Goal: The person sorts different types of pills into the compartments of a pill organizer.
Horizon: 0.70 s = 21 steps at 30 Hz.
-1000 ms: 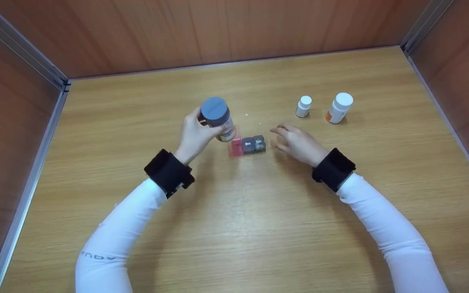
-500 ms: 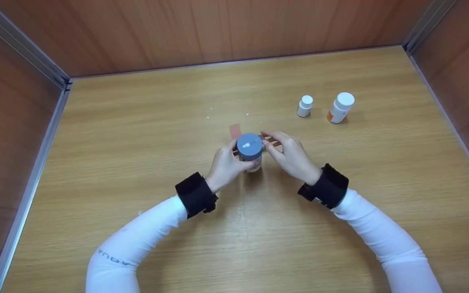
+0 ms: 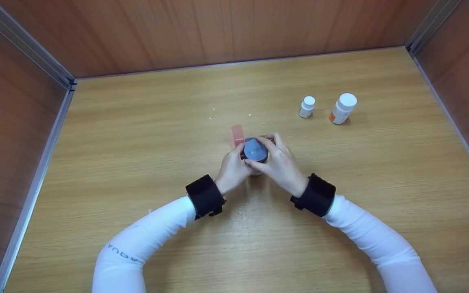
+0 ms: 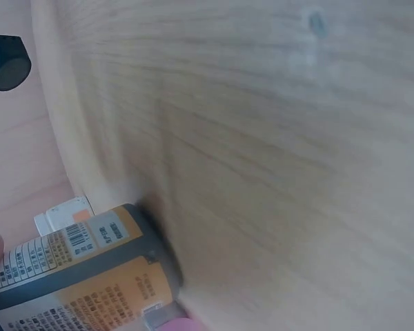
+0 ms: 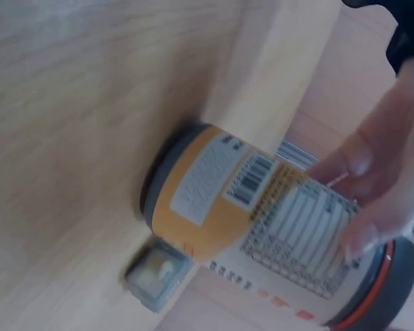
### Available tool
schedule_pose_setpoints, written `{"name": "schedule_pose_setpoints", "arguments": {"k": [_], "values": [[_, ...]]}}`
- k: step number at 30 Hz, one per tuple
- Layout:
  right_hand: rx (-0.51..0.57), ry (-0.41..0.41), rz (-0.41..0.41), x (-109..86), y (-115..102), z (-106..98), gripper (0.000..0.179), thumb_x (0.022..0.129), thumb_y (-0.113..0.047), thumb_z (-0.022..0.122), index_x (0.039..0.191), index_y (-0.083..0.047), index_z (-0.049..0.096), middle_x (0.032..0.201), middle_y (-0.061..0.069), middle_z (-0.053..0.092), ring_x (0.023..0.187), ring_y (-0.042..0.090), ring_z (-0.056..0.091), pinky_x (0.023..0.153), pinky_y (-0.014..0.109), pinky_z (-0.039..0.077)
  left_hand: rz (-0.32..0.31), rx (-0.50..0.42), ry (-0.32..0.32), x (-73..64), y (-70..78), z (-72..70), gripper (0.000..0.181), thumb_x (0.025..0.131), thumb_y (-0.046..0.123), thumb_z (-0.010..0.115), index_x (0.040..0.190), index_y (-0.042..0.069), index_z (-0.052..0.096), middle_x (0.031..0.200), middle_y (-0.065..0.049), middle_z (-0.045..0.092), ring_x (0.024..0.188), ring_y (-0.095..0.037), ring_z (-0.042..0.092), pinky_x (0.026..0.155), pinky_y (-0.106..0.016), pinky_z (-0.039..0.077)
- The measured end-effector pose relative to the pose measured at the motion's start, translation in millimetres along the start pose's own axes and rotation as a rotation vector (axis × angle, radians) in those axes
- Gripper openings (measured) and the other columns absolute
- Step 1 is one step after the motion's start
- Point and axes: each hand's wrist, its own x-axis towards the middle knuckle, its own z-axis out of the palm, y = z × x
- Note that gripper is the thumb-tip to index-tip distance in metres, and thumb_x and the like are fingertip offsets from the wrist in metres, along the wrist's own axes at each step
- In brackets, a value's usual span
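My left hand point(image 3: 233, 169) grips the body of a supplement bottle point(image 5: 262, 227) with an orange and white printed label. Its blue-grey screw lid point(image 3: 255, 149) is held between the thumb and fingers of my right hand point(image 3: 281, 162). The bottle is upright, its base close to the tabletop. Right beside it lies a small pill organizer, mostly hidden behind the bottle and hands; its open pink flap point(image 3: 237, 132) shows in the head view. A grey compartment point(image 5: 159, 276) of the organizer, with pale contents, appears in the right wrist view.
A small white bottle point(image 3: 307, 107) and a larger white bottle point(image 3: 343, 108) with an orange-marked label stand at the back right. Several tiny white bits point(image 3: 249, 115) lie on the wooden table point(image 3: 157, 122) beyond the organizer. Wood panels point(image 3: 234, 32) enclose the back and sides.
My left hand has brought the supplement bottle right and nearer, in front of the organizer. My right hand has moved from beside the organizer onto the bottle's lid.
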Motion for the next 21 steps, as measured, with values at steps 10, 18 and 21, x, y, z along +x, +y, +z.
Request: {"name": "schedule_pose_setpoints", "arguments": {"k": [10, 18, 21], "values": [[0.007, -0.013, 0.013, 5.5, 0, 0, 0.054, 0.069, -0.025, 0.074, 0.107, 0.009, 0.058, 0.1, 0.017, 0.048, 0.095, 0.027, 0.045, 0.081, 0.035, 0.041, -0.005, 0.059, -0.022, 6.5, -3.5, -1.9, 0.058, 0.067, 0.004, 0.071, 0.118, -0.008, 0.047, 0.111, -0.022, 0.057, 0.104, -0.027, 0.054, 0.088, -0.029, 0.044], [0.152, -0.121, 0.095, 10.6, 2, -7, 0.054, 0.07, -0.019, 0.074, 0.113, 0.008, 0.055, 0.104, 0.017, 0.049, 0.098, 0.027, 0.044, 0.084, 0.036, 0.04, -0.04, 0.011, -0.062, 7.4, -1.8, -5.0, 0.059, 0.065, 0.005, 0.074, 0.118, -0.007, 0.048, 0.112, -0.02, 0.057, 0.104, -0.027, 0.054, 0.089, -0.027, 0.042], [0.239, -0.21, 0.133, 13.2, 4, -13, 0.053, 0.071, -0.012, 0.073, 0.117, 0.006, 0.053, 0.105, 0.016, 0.05, 0.1, 0.027, 0.046, 0.088, 0.036, 0.04, -0.046, -0.002, -0.069, 6.8, -1.2, -6.5, 0.06, 0.065, 0.005, 0.074, 0.118, -0.006, 0.049, 0.113, -0.019, 0.056, 0.105, -0.026, 0.054, 0.09, -0.028, 0.042]]}}
